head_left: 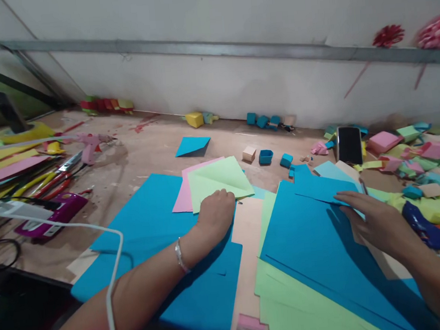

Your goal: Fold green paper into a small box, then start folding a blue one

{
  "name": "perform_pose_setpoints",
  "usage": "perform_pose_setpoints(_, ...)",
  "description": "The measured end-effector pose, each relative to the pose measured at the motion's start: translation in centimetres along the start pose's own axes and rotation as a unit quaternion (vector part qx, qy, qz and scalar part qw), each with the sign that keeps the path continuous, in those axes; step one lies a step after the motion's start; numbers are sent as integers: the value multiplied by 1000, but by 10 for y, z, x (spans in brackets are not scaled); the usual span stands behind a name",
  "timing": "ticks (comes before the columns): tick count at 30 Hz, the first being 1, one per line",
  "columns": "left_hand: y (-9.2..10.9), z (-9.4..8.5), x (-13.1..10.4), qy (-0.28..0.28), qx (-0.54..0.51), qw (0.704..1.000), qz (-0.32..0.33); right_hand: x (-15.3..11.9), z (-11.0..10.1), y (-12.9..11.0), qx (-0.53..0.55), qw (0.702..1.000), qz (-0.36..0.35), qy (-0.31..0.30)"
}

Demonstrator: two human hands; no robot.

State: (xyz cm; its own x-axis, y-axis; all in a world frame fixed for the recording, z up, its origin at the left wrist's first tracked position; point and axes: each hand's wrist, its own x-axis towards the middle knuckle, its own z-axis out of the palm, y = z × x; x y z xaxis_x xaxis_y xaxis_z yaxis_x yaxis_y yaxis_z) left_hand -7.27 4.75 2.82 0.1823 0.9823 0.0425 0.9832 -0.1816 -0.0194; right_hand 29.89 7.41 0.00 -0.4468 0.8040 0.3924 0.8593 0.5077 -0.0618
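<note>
My left hand (pixel 218 215) is closed in a fist at the lower edge of a light green paper (pixel 221 177), and whatever its fingers hold is hidden. Beneath that paper lies a pink sheet (pixel 182 195), on top of a large blue sheet (pixel 134 231). On the right, my right hand (pixel 378 222) has its fingertips over the edge of a smaller blue paper (pixel 319 185), with the thumb tucked below. It is above a stack of blue sheets (pixel 308 239). Light green sheets (pixel 289 291) stick out from under the stack.
A pink glue gun (pixel 89 146), pliers (pixel 61 183) and a purple device (pixel 54 217) lie left, with a white cable (pixel 117 257) crossing my left forearm. Small paper boxes (pixel 265 157) sit farther back. At right are a phone (pixel 349 146), paper pieces (pixel 386 141) and a blue glue gun (pixel 432 233).
</note>
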Motion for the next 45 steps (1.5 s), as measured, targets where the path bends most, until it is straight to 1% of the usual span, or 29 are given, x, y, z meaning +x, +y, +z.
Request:
perform_pose_setpoints(2,1,4,0,25,-9,999,18,-1,0,1,4,1000,-8,1)
perform_pose_setpoints(5,6,10,-2,68,-30,995,74,-1,0,1,7,999,-33,9)
perform_pose_setpoints(7,9,13,-5,92,-45,986,130,1,0,-4,8,999,-46,14)
perform_pose_setpoints(8,11,14,-7,112,-62,976,175,3,0,-7,9,998,-50,21)
perform_pose_setpoints(9,13,15,-9,140,-87,960,228,5,-1,-12,10,998,-54,29)
perform_pose_setpoints(10,14,16,-11,172,-119,935,286,7,-2,-17,13,997,-64,39)
perform_pose_setpoints(12,17,18,-16,230,-192,872,387,11,-6,-28,24,993,-105,57)
perform_pose_setpoints(13,18,19,-18,242,-223,847,418,12,-8,-33,33,989,-130,60)
perform_pose_setpoints(15,19,20,-21,217,-276,829,436,13,-13,-42,57,982,-171,52)
perform_pose_setpoints(17,21,20,-22,161,-336,831,412,11,-17,-49,104,978,-177,41)
perform_pose_setpoints(19,21,17,-22,130,-404,841,335,8,-21,-55,167,976,-139,34)
perform_pose_setpoints(22,21,10,-19,138,-489,840,188,5,-27,-63,233,972,-22,30)
perform_pose_setpoints(24,20,5,-14,120,-547,820,116,5,-31,-69,267,961,72,9)
perform_pose_setpoints(26,19,2,-9,79,-614,784,47,6,-33,-73,329,928,167,-45)
perform_pose_setpoints(28,18,1,-5,22,-669,743,-7,8,-33,-76,414,873,239,-101)
perform_pose_setpoints(30,18,0,-4,-37,-703,709,-39,9,-30,-76,486,818,279,-131)
perform_pose_setpoints(31,18,0,-3,-60,-713,697,-50,9,-28,-76,508,800,288,-139)
perform_pose_setpoints(32,19,1,-3,-75,-721,686,-62,9,-27,-76,521,789,291,-144)
perform_pose_setpoints(34,20,2,-3,-85,-730,672,-88,10,-24,-75,529,782,294,-150)
perform_pose_setpoints(35,21,2,-3,-83,-731,670,-97,10,-23,-74,528,782,295,-152)
perform_pose_setpoints(37,22,3,-2,-77,-723,678,-105,11,-21,-73,513,792,292,-155)
perform_pose_setpoints(38,22,3,-3,-75,-715,687,-102,12,-20,-72,495,807,287,-149)
perform_pose_setpoints(39,22,2,-3,-66,-706,699,-93,12,-20,-71,467,830,274,-131)
perform_pose_setpoints(40,21,1,-4,-46,-693,715,-80,12,-21,-69,434,861,248,-95)
perform_pose_setpoints(41,20,0,-5,-14,-676,734,-60,12,-23,-67,397,894,202,-47)
perform_pose_setpoints(42,19,-2,-6,35,-653,756,-30,12,-26,-65,354,925,139,4)
perform_pose_setpoints(43,18,-3,-8,92,-622,777,9,11,-30,-61,306,948,67,56)
perform_pose_setpoints(44,16,-3,-10,150,-582,797,54,10,-35,-58,255,962,-9,94)
perform_pose_setpoints(45,14,-3,-11,198,-538,813,102,8,-40,-53,195,971,-69,118)
